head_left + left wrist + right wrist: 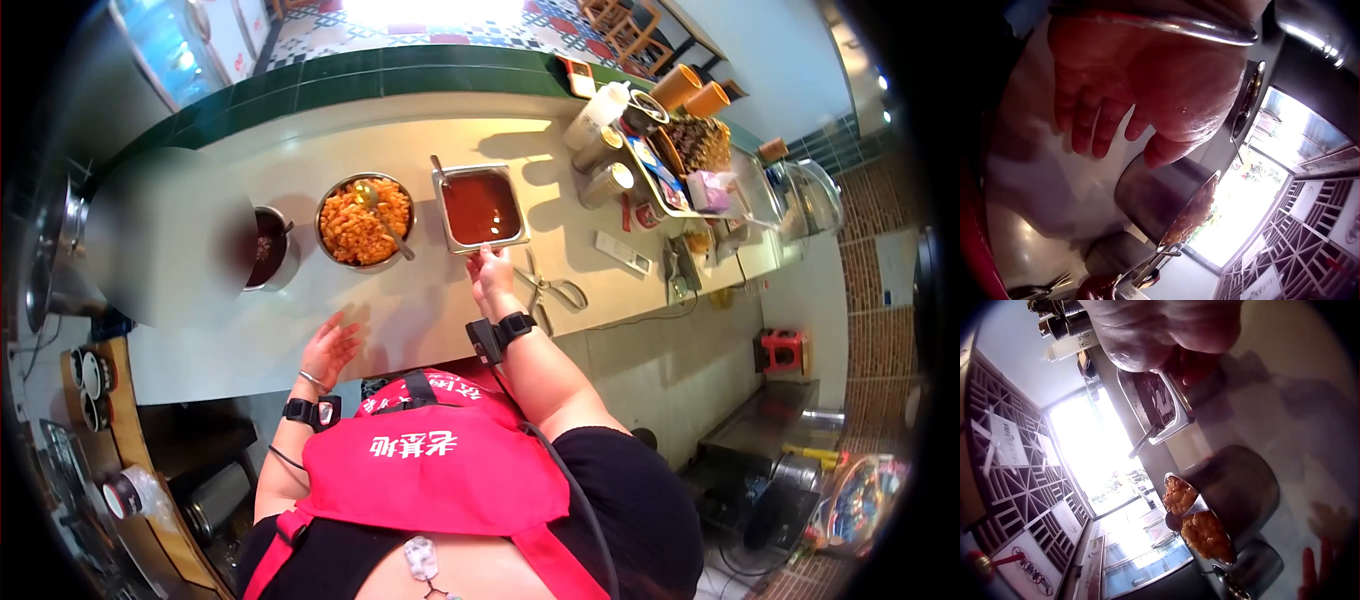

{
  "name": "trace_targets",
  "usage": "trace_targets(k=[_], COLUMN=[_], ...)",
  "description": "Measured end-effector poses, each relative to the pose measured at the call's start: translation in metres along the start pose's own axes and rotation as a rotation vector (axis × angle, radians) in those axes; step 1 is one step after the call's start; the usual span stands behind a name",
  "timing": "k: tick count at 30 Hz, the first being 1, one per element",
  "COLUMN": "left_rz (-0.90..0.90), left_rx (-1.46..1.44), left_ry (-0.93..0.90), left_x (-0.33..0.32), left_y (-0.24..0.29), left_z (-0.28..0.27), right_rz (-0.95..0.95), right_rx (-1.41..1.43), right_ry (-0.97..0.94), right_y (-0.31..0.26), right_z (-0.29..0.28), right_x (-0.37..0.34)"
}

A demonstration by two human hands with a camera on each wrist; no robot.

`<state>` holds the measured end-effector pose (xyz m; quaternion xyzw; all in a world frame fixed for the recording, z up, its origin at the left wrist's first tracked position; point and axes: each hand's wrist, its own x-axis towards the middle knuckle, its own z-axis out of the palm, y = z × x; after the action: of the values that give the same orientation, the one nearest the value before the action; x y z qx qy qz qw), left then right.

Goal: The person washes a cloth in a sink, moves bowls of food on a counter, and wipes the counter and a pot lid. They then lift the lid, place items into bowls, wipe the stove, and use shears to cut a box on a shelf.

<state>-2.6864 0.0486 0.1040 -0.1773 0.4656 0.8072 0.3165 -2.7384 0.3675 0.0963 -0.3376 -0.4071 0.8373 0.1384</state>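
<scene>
My right hand [492, 282] grips the near rim of a square steel pan [448, 229] of red sauce, which has a spoon [440, 168] standing in its far left corner. In the right wrist view the fingers curl at the pan's [1180, 422] edge. My left hand [332, 352] is held over the counter's near side with nothing in it, fingers loosely spread. Beyond it stands a round steel pot [327, 248] heaped with chunky orange-red food [350, 222], a ladle [400, 246] lying in it. The left wrist view shows the palm [1141, 81] near that pot [1154, 194].
A smaller pot [284, 262] of dark sauce stands left, partly hidden by a blurred patch. Scissors [545, 288] lie right of the pan on the counter [400, 315]. Farther right are a white squeeze bottle [598, 112], jars [606, 186] and a loaded tray [672, 205].
</scene>
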Motion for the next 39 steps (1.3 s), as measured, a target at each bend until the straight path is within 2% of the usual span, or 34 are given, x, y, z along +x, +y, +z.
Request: trace_targets(k=[6, 8, 11, 14, 16, 17, 18, 20, 21, 22, 24, 26, 28, 29, 32, 34, 35, 37, 38, 39], left_rz=[-0.005, -0.009, 0.019, 0.039, 0.041, 0.058, 0.065, 0.096, 0.071, 0.049, 0.088, 0.063, 0.068, 0.073, 0.103, 0.101, 0.106, 0.129, 0.142, 0.164], left_rx=[-0.002, 0.073, 0.075, 0.138, 0.178, 0.163, 0.154, 0.127, 0.129, 0.132, 0.119, 0.059, 0.039, 0.010, -0.031, -0.081, -0.076, -0.060, -0.040, -0.018], left_ry=[0.019, -0.100, -0.105, -0.118, -0.083, -0.064, -0.038, 0.020, 0.039, 0.060, 0.130, 0.181, 0.252, 0.261, 0.269, 0.255, 0.250, 0.229, 0.211, 0.193], left_x=[-0.002, 0.007, 0.028, 0.047, 0.050, 0.048, 0.043, 0.030, 0.019, 0.007, -0.015, -0.040, -0.068, -0.075, -0.097, -0.113, -0.120, -0.132, -0.141, -0.153], left_y=[0.004, 0.006, 0.000, -0.005, -0.010, -0.013, -0.018, -0.025, -0.028, -0.030, -0.039, -0.042, -0.038, -0.041, -0.038, -0.032, -0.028, -0.022, -0.020, -0.016], left_z=[0.018, 0.030, 0.050, 0.068, 0.074, 0.074, 0.073, 0.066, 0.060, 0.053, 0.032, 0.016, 0.006, -0.005, -0.034, -0.053, -0.064, -0.095, -0.114, -0.133], right_rz=[0.000, 0.014, 0.062, 0.374, 0.400, 0.417, 0.430, 0.028, 0.193, 0.210, 0.308, 0.252, 0.358, 0.190, 0.077, -0.154, 0.311, 0.322, 0.318, 0.296], right_rx=[-0.013, -0.038, -0.006, 0.027, -0.230, -0.257, -0.271, -0.444, -0.400, -0.402, -0.265, -0.256, -0.251, -0.417, -0.434, -0.533, -0.229, -0.226, -0.234, -0.364], right_ry=[-0.040, -0.086, -0.131, -0.341, -0.484, -0.664, -0.689, -0.926, -0.923, -0.962, -0.826, -0.936, -0.783, -0.880, -0.963, -1.008, -0.718, -0.469, -0.469, -0.436], right_y=[0.004, 0.005, -0.001, 0.017, 0.017, 0.023, 0.034, 0.063, 0.069, 0.073, 0.074, 0.103, 0.066, 0.081, 0.091, 0.126, 0.110, 0.097, 0.111, 0.123], right_z=[-0.007, -0.013, -0.012, -0.029, -0.006, -0.002, 0.003, 0.017, 0.027, 0.030, 0.036, 0.021, 0.050, 0.044, 0.044, 0.025, 0.040, 0.051, 0.045, 0.036], right_x=[0.006, 0.010, 0.002, 0.001, -0.031, -0.034, -0.031, -0.018, -0.010, -0.007, -0.011, 0.022, -0.014, 0.002, 0.013, 0.046, 0.015, -0.038, -0.049, -0.060])
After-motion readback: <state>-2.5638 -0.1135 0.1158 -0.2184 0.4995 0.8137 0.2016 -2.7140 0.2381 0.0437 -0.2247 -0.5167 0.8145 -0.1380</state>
